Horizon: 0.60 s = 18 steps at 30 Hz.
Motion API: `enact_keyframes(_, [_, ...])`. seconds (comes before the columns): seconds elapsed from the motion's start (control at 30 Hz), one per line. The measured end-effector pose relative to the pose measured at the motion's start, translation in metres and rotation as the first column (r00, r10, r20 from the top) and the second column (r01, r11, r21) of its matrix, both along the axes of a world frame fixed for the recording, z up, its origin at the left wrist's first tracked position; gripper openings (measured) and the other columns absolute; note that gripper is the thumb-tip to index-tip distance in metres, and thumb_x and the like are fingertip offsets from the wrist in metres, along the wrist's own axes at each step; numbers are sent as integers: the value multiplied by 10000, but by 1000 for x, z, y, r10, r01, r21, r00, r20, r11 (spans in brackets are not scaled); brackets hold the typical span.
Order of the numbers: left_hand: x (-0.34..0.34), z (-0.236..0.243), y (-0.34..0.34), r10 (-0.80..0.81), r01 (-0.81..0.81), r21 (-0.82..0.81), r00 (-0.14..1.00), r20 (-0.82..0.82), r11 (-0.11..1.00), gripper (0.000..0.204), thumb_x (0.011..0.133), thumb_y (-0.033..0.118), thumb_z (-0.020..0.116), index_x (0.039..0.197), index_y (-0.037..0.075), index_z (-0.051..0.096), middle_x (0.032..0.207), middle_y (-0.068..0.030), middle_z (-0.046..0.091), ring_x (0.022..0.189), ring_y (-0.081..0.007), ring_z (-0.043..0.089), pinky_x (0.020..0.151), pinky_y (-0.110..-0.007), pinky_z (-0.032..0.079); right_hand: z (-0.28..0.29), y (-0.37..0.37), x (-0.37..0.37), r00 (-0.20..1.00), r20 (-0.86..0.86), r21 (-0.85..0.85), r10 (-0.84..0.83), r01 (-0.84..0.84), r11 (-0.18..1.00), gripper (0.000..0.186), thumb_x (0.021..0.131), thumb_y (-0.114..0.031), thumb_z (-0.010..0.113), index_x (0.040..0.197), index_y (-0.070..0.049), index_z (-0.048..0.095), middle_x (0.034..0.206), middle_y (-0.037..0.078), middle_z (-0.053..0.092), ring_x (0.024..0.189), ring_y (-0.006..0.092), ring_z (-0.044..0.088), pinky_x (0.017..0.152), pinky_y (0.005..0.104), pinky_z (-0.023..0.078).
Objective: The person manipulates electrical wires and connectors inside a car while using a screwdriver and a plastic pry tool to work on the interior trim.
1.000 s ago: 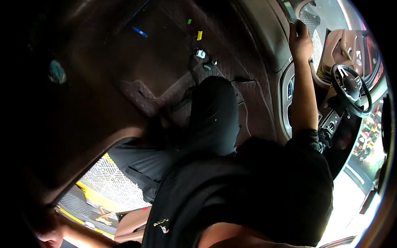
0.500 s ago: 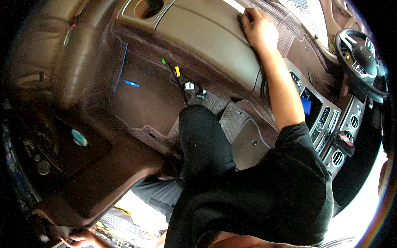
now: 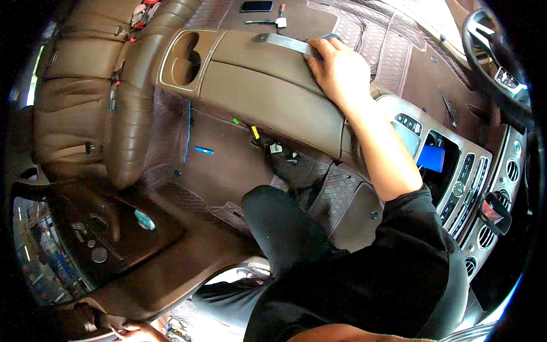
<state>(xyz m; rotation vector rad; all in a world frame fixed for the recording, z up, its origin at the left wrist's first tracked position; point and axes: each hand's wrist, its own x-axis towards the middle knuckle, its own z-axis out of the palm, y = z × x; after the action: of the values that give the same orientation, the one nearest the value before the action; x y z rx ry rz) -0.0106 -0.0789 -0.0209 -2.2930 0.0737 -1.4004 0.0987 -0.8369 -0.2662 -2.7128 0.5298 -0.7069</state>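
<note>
- Closest, at the lower edge, I get only part of the left hand [image 3: 139,330], beside dark brown trim [image 3: 85,319]; I cannot tell whether its fingers hold anything.
- Over the last second my view has swung and brightened. The metal strip [image 3: 288,43], cut off by the upper edge before, now shows along most of its length, so I judge that its angle and free end can finally be read.
- The right hand [image 3: 342,68] is closed, thumb and fingers narrow around one end of that strip. The rest runs out leftward past the fingertips to a darker tip.
- Beneath the strip lies the tan console lid [image 3: 262,85]; whether they touch I can't tell. The cup holder [image 3: 181,69] is left of it.
- Lower down, on the floor side, I see a yellow tag [image 3: 254,132], a white connector [image 3: 276,148] and a slim blue stick [image 3: 203,150].
- Farthest, across the console, lie a phone [image 3: 256,6] and, to the right, the steering wheel [image 3: 506,78].
</note>
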Motion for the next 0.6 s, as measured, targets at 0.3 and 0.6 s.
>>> enact_keyframes(0.3, [-6,0,-24,79,-79,-72,997,-15,994,576,994,545,438,1389,132,510,1559,-321,185,1388,-520,308,1066,-633,367,0,4,-6,998,-47,51,-31,34,998,279,933,-319,624,1170,-177,665,1051,82,670,946,318,679,806,414,541])
enact_keyframes(0.6, [4,-12,-55,284,-272,-160,957,58,949,1001,769,521,800,1429,-71,336,1462,-319,356,1340,-456,401,1097,-542,394,-2,8,-2,999,20,27,31,-31,999,239,892,-275,659,1096,-151,668,999,97,670,873,326,684,737,422,556])
